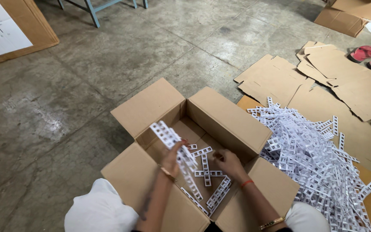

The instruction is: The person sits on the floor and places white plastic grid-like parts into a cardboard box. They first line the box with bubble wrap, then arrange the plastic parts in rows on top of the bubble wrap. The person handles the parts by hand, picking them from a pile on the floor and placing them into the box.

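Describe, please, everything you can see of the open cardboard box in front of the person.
The open cardboard box is plain brown, corrugated by its look, and stands upright on the concrete floor with all four flaps folded outward. A few white ladder-like plastic strips lie on its bottom. The left hand holds a bundle of strips over it; the right hand reaches inside.

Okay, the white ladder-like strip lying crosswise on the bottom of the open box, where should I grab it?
Likely mid-length, from above: the crosswise strip lies flat on the box floor, overlapping an upright strip, so pinching its two long rails lifts it free. The right hand is closest.
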